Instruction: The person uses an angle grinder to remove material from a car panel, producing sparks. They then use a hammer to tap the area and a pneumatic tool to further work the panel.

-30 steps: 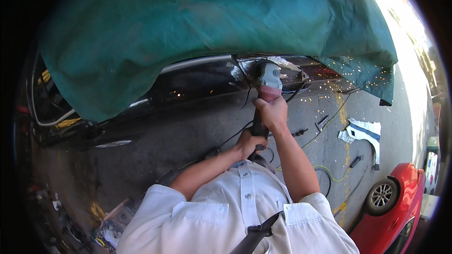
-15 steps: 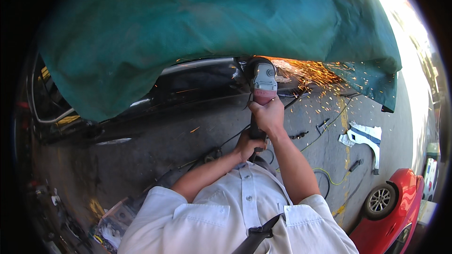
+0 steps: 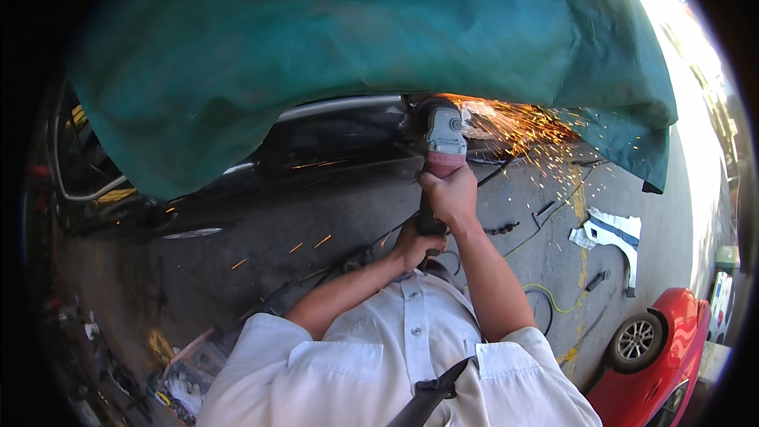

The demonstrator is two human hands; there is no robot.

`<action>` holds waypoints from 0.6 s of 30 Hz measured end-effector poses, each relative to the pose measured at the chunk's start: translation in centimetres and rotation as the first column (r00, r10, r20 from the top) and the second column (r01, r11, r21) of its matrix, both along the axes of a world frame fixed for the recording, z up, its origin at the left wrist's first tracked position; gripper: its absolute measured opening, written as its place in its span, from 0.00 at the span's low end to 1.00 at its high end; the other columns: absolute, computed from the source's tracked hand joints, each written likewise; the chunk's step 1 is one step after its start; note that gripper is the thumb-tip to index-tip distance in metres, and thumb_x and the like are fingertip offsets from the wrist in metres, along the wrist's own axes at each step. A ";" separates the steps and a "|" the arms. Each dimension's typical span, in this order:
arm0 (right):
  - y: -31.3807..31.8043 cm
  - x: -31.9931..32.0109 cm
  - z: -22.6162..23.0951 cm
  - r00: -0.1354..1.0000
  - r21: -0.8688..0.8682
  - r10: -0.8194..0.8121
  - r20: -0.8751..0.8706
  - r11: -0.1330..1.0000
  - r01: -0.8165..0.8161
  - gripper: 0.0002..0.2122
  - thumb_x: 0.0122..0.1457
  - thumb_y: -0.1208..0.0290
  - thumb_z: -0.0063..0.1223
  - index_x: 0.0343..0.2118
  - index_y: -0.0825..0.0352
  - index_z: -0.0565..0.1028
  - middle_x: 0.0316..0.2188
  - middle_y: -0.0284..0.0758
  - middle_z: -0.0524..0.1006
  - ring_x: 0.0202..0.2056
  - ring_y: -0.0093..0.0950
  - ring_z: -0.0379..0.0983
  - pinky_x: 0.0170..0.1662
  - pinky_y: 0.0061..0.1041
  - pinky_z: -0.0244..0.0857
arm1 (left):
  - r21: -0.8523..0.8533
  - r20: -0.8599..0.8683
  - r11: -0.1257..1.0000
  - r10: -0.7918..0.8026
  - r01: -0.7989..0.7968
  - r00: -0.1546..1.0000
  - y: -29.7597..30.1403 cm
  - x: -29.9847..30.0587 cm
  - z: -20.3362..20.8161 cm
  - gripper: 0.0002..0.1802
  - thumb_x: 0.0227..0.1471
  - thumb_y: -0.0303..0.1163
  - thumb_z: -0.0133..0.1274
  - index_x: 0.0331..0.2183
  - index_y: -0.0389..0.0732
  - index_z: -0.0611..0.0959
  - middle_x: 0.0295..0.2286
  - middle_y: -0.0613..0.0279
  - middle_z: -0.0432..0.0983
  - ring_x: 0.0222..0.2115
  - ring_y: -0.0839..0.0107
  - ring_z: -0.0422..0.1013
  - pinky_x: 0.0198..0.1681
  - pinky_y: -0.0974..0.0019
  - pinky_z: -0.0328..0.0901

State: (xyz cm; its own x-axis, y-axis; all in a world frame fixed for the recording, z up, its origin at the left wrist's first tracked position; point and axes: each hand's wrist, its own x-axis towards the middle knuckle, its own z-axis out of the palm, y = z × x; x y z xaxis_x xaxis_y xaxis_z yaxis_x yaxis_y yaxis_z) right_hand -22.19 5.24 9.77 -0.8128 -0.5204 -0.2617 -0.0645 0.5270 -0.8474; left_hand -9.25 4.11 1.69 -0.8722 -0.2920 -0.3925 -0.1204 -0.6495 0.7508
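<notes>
Both hands are closed on an angle grinder [image 3: 446, 139] with a grey metal head, a reddish collar and a dark body. My right hand [image 3: 451, 194] wraps round it just behind the head. Lower down, my left hand [image 3: 417, 245] grips the rear of the body, close to my shirt. The grinder's head meets the dark car body [image 3: 340, 130] at the edge of a green cover [image 3: 379, 39] draped over it. Orange sparks [image 3: 522, 126] spray rightward from the contact. The disc itself and the exact spot it touches are hidden.
On the floor to the right lie a white fender panel [image 3: 613, 236], a dark hand tool [image 3: 598, 280] and a yellow-green cable [image 3: 565, 308]. A red car [image 3: 672, 340] stands at the lower right. A box of odds and ends [image 3: 190, 372] sits at the lower left.
The grinder and both hands stay almost in place. Sparks keep flying right, and a few streaks now show to the left over the floor. The view has shifted slightly.
</notes>
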 end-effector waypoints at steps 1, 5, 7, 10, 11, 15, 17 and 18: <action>-0.1 0.0 0.0 0.999 -0.013 -0.012 0.033 1.000 0.013 0.22 0.48 0.66 0.65 0.43 0.75 0.76 0.35 0.49 0.83 0.39 0.41 0.83 0.46 0.35 0.74 | -0.016 0.022 1.000 0.020 -0.020 1.000 -0.1 0.1 0.1 0.09 0.39 0.24 0.58 0.29 0.35 0.81 0.22 0.60 0.76 0.20 0.73 0.70 0.22 0.69 0.62; -0.5 0.1 -0.2 0.999 0.055 0.010 -0.037 0.998 -0.008 0.20 0.48 0.65 0.66 0.40 0.74 0.77 0.32 0.46 0.83 0.35 0.37 0.81 0.43 0.34 0.73 | 0.024 -0.017 1.000 0.004 -0.003 1.000 -0.4 0.3 0.0 0.09 0.38 0.24 0.59 0.28 0.36 0.81 0.22 0.61 0.75 0.20 0.73 0.69 0.21 0.69 0.62; -0.4 0.3 -0.1 0.993 -0.007 0.010 -0.114 1.000 -0.011 0.18 0.48 0.64 0.69 0.35 0.73 0.77 0.27 0.40 0.82 0.28 0.31 0.78 0.38 0.33 0.72 | 0.013 -0.009 0.999 0.033 -0.033 0.999 -0.2 0.2 -0.1 0.09 0.38 0.24 0.59 0.28 0.37 0.81 0.22 0.62 0.75 0.19 0.73 0.69 0.21 0.69 0.61; -0.2 0.7 0.5 0.991 0.009 0.013 -0.137 1.000 -0.012 0.19 0.48 0.63 0.68 0.36 0.73 0.77 0.26 0.41 0.82 0.28 0.31 0.78 0.37 0.32 0.72 | 0.033 0.006 0.999 0.019 -0.019 1.000 0.2 0.2 0.0 0.10 0.38 0.24 0.59 0.29 0.37 0.81 0.22 0.61 0.76 0.20 0.73 0.69 0.21 0.69 0.61; -0.1 0.8 0.7 0.991 -0.008 0.011 -0.133 1.000 -0.012 0.18 0.48 0.63 0.68 0.35 0.73 0.78 0.26 0.40 0.82 0.28 0.31 0.78 0.37 0.32 0.72 | 0.031 -0.011 0.999 0.017 -0.016 1.000 0.2 0.3 0.1 0.10 0.38 0.24 0.59 0.29 0.36 0.81 0.23 0.61 0.76 0.20 0.73 0.70 0.21 0.69 0.61; -0.1 1.1 1.3 1.000 0.012 -0.003 0.025 1.000 0.003 0.17 0.48 0.64 0.68 0.34 0.73 0.78 0.26 0.39 0.81 0.28 0.29 0.78 0.36 0.31 0.71 | 0.012 0.037 1.000 0.018 -0.018 0.999 -0.5 1.0 0.8 0.10 0.39 0.25 0.59 0.30 0.36 0.81 0.23 0.59 0.76 0.20 0.73 0.70 0.21 0.69 0.62; 0.1 1.2 1.3 0.997 0.006 -0.008 0.079 1.000 0.007 0.16 0.49 0.65 0.67 0.34 0.72 0.78 0.26 0.38 0.81 0.27 0.28 0.77 0.35 0.30 0.71 | -0.019 0.075 1.000 -0.010 0.011 0.997 -0.7 1.7 1.2 0.10 0.40 0.25 0.59 0.30 0.36 0.81 0.23 0.59 0.77 0.20 0.72 0.71 0.22 0.69 0.62; 0.3 1.4 1.1 0.999 -0.029 -0.010 0.053 1.000 0.012 0.15 0.49 0.65 0.67 0.33 0.72 0.78 0.25 0.37 0.81 0.27 0.27 0.77 0.35 0.30 0.71 | -0.040 0.093 0.998 -0.036 0.040 0.995 -0.7 2.0 1.4 0.09 0.40 0.26 0.59 0.30 0.35 0.81 0.22 0.59 0.77 0.20 0.72 0.71 0.22 0.69 0.62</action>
State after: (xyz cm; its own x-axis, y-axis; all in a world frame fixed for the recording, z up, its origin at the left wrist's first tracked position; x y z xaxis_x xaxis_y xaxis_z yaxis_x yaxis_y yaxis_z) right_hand -20.82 5.53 10.87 -0.8039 -0.5198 -0.2890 -0.0137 0.5020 -0.8648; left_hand -7.22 3.45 3.05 -0.8437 -0.2768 -0.4599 -0.2146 -0.6115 0.7616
